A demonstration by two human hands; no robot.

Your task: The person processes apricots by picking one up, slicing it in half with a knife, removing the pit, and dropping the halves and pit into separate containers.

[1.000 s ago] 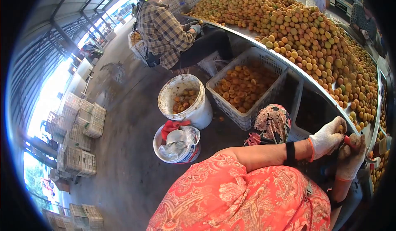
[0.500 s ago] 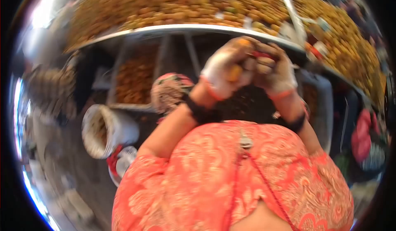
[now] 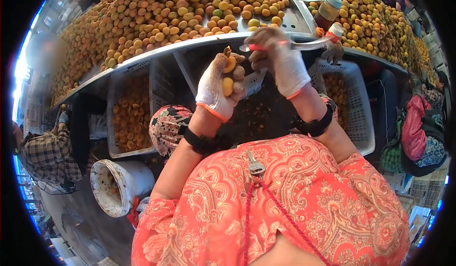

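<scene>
Clutching 2 apricots (image 3: pixel 228 74), left hand (image 3: pixel 214 89) sits beside right hand (image 3: pixel 283 65) gripping, seemingly, a knife (image 3: pixel 308 44).

Fruit-sorting shed, long metal counter (image 3: pixel 199 42) heaped with small orange fruit (image 3: pixel 156 14), plastic crates (image 3: pixel 126 114) of halved fruit beneath its edge, white bucket (image 3: pixel 116 185) on concrete floor, another worker (image 3: pixel 45 154) seated nearby

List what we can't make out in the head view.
Head view throughout.
The tool: right hand covers most of it; blade shape unclear.
The fruit in left hand: the hand hides part; count unclear.
The bucket contents: too small, shadowed.
The bottle label: too small.
The plaid person: cut off by lens edge.
</scene>
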